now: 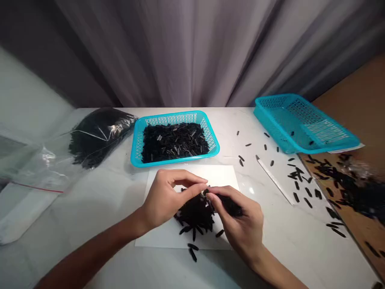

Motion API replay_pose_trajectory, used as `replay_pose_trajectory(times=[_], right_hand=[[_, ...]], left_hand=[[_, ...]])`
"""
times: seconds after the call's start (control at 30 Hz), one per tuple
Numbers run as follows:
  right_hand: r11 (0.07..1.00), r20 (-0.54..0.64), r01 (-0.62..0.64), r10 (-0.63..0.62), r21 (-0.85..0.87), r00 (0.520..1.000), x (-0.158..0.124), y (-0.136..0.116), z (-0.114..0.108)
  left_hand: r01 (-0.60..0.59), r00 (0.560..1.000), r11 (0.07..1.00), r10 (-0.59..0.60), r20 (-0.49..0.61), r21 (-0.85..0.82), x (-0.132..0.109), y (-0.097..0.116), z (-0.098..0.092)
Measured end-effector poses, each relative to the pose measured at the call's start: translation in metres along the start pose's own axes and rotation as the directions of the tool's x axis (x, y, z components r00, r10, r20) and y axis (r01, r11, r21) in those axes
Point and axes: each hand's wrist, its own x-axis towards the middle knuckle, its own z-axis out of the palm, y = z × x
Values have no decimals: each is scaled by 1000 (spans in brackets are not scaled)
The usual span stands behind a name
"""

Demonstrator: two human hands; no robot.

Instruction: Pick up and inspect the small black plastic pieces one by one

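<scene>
A heap of small, narrow black pieces (195, 216) lies on a white sheet (156, 237) in front of me. Above its left side is my left hand (167, 196), thumb and index fingertips nearly together; whatever they hold, if anything, is too small to make out. My right hand (242, 220) curls over the heap's right side. Its thumb and index finger pinch a small black piece, and more dark pieces show under its curved fingers. The fingertips of both hands meet closely over the heap. Two loose pieces (193, 251) lie just below the sheet's front edge.
Behind the sheet stands a blue basket (136, 150) filled with similar pieces. A clear plastic bag (99, 136) of black pieces lies left. At right are another blue basket (273, 124), a white pen-like tool (275, 180), scattered pieces and a brown board (345, 216) bearing more pieces.
</scene>
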Motion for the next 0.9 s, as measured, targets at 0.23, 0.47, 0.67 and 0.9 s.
replay_pose_trajectory(times=[0.23, 0.47, 0.67, 0.9], right_hand=[[999, -27, -33, 32, -15, 999, -2, -5, -5], [998, -40, -57, 57, 14, 998, -2, -7, -5], [993, -32, -102, 104, 59, 994, -4, -8, -6], [994, -44, -80, 83, 78, 996, -4, -10, -6]], left_hand=[[-369, 929, 904, 354, 105, 216, 8, -3, -16], [-574, 817, 785, 534, 217, 230, 13, -6, -23], [-590, 807, 777, 556, 200, 217, 10, -4, -22], [-618, 785, 759, 581, 215, 207, 7, 2, -21]])
